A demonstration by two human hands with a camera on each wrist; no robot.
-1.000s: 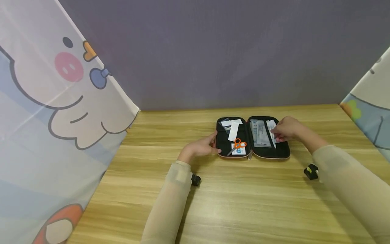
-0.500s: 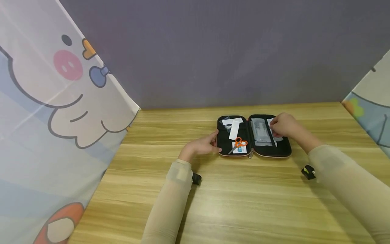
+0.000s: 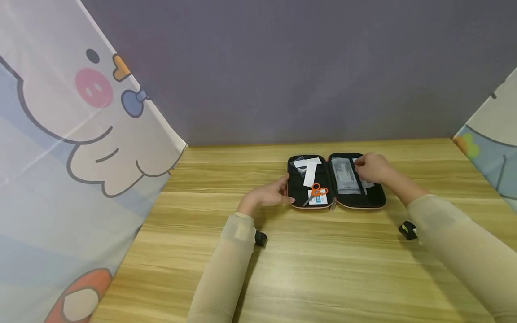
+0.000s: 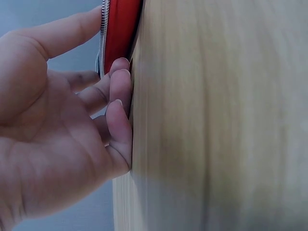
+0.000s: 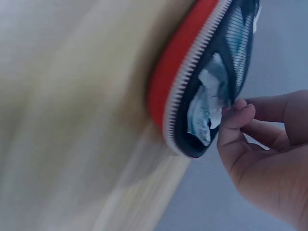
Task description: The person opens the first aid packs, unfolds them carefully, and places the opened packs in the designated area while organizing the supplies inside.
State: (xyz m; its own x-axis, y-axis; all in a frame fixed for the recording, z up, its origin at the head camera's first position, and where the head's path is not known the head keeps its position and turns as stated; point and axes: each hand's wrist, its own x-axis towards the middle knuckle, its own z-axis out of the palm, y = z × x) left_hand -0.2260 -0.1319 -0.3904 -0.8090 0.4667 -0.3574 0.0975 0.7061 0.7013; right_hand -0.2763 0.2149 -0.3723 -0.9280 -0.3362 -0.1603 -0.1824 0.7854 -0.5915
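A black-lined zip case [image 3: 299, 190] with a red outside lies unfolded on the table. My left hand [image 3: 266, 194] holds its left edge; in the left wrist view the thumb rests on the zipper rim and the curled fingers lie along the red side. My right hand [image 3: 373, 168] is over the right half, thumb and fingertips pinched together at a crumpled white packet [image 5: 207, 103] beside the dark trim of a mesh pocket [image 5: 238, 43]. Flat clear packets [image 3: 345, 175] lie under the mesh. Orange-handled scissors [image 3: 317, 192] and white strips [image 3: 310, 174] lie in the left half.
Under the scissors is a white and blue packet [image 3: 319, 200]. A zipper pull [image 3: 333, 205] sticks out at the case's front fold. The wooden table [image 3: 323, 269] meets a grey panel [image 3: 303, 80] at the back, and a printed cloth [image 3: 93, 134] hangs at left.
My right hand has shifted left and away along the pocket trim. Less of the white packet shows past the trim now. My left hand keeps its place on the case.
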